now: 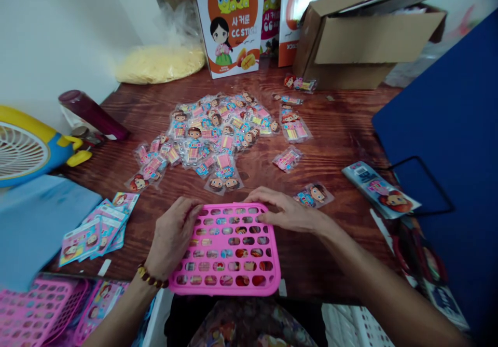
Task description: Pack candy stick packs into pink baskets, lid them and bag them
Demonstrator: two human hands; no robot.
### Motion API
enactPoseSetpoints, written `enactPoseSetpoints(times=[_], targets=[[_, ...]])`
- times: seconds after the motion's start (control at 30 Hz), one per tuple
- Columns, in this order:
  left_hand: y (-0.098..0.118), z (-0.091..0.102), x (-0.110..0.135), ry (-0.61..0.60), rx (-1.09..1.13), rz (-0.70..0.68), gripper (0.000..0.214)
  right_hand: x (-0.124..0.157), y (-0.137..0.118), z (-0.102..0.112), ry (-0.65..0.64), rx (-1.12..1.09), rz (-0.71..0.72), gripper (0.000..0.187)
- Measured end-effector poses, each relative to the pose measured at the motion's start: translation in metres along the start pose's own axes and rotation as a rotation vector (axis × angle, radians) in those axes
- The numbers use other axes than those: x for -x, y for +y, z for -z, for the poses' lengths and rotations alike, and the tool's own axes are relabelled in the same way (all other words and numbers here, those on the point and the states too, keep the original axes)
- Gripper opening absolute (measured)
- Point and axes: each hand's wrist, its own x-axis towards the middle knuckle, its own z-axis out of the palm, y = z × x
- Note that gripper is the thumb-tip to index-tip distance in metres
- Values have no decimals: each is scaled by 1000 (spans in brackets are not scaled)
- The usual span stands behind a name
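Your hands rest apart on the pink basket (227,289) before you, left hand (171,235) draped over its left edge, grip unclear, right hand (286,212) flat on the far rim, nearer the packet pile (218,129) beyond.

We seem to be in a small packing room: our wooden surface (334,144) carries a heap of sealed toy packets (218,129), printed product cartons (229,23) and an open cardboard box (350,41) stand behind, and pink perforated baskets (35,310) wait beside us.
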Motion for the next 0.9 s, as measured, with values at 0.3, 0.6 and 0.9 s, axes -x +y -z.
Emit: enactPoseSetpoints(times=[0.3, 0.6, 0.9], targets=[[-1, 1, 1, 30, 37, 10, 27, 5, 12, -12, 111, -134, -3, 30], [-2, -2, 0, -11, 35, -30, 26, 3, 16, -15, 144, -262, -59, 17], [-5, -4, 0, -6, 26, -26, 26, 1, 6, -41, 509, -83, -164, 9]])
